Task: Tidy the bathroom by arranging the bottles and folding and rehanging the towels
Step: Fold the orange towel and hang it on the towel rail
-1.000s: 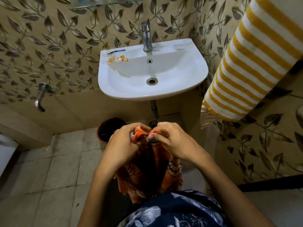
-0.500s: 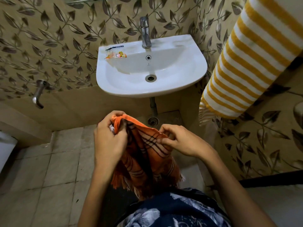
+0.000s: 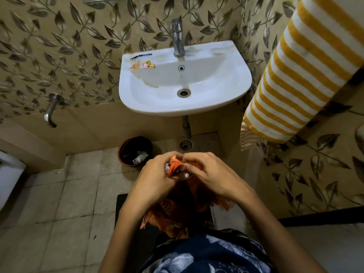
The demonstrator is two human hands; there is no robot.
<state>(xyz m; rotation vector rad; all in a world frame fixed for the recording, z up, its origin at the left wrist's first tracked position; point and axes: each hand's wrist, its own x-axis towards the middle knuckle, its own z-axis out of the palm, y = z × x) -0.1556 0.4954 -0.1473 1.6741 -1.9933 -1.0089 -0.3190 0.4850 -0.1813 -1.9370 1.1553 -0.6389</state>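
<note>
An orange towel (image 3: 177, 215) with dark stripes hangs bunched in front of my body, below the sink. My left hand (image 3: 155, 178) and my right hand (image 3: 208, 174) pinch its top edge together, fingertips touching at the middle. Most of the cloth is hidden under my hands and forearms. A yellow-and-white striped towel (image 3: 299, 75) hangs on the right wall, beside the sink. No bottles are visible.
A white sink (image 3: 232, 95) with a chrome tap (image 3: 178, 38) is on the far wall; a small sachet (image 3: 145, 65) and a comb lie on its rim. A dark bin (image 3: 136, 150) stands on the tiled floor below, a wall spout (image 3: 50, 111) at left.
My hands were apart with the orange towel spread between them; they have now come together, bringing its top corners to meet. The view tilted down slightly.
</note>
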